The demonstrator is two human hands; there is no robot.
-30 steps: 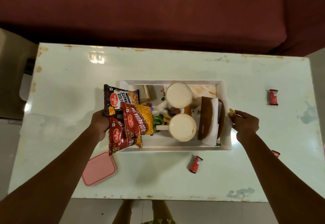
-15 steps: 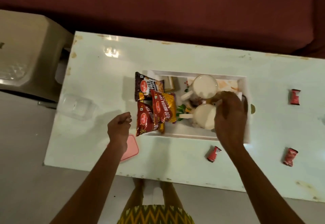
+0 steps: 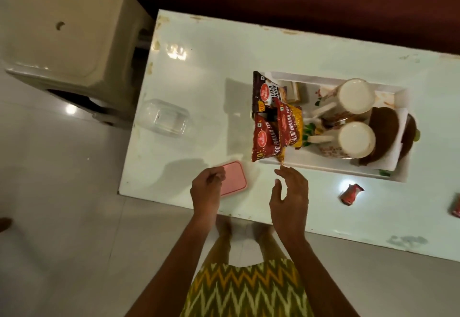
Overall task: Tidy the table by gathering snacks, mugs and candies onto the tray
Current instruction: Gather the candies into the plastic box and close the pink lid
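Head view: right hand [image 3: 290, 197] fingers [image 3: 286, 174] just beside snack packets [image 3: 266, 140].

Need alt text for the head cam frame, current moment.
Two bare hands hover at the near edge of a pale table: the left hand, fingers curled, by a pink rectangular lid, the right hand open beside a white rectangular tray. The tray holds red snack packets and two cream mugs; red-wrapped candies lie outside it.
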